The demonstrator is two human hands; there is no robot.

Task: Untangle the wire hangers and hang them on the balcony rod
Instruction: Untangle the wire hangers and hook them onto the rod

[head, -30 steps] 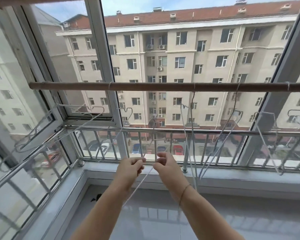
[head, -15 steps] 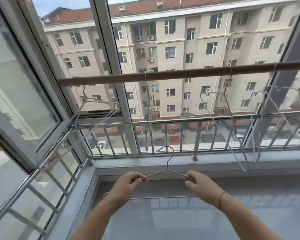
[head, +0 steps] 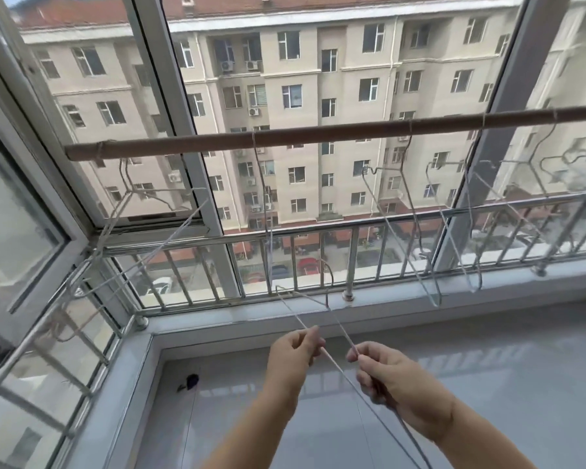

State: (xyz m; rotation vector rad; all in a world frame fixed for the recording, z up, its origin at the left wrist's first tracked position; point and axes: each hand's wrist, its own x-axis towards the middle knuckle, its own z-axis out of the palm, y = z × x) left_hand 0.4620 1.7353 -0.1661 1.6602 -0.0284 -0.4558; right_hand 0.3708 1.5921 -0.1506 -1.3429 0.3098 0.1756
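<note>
Thin white wire hanger (head: 339, 324), held low before the steel balcony railing (head: 352, 258), well below the brown wooden rod (head: 318, 133). Left hand (head: 293, 353) pinches one arm; right hand (head: 396, 384) curls round the other. Similar hangers (head: 401, 245) hang from the rod.

Brown rod (head: 318, 133) is set across the window, tilted up to the right. Wire hangers are hung on it: left hanger (head: 129, 192) near the left end, edge-on hanger (head: 262, 184) left of middle, third hanger (head: 386, 214) and fourth hanger (head: 454, 231) right of middle, and more at far right, blurred. Glossy pale tiled floor (head: 487, 384) is seen below, with a small dark object (head: 192, 380) lying on it near the left corner.
</note>
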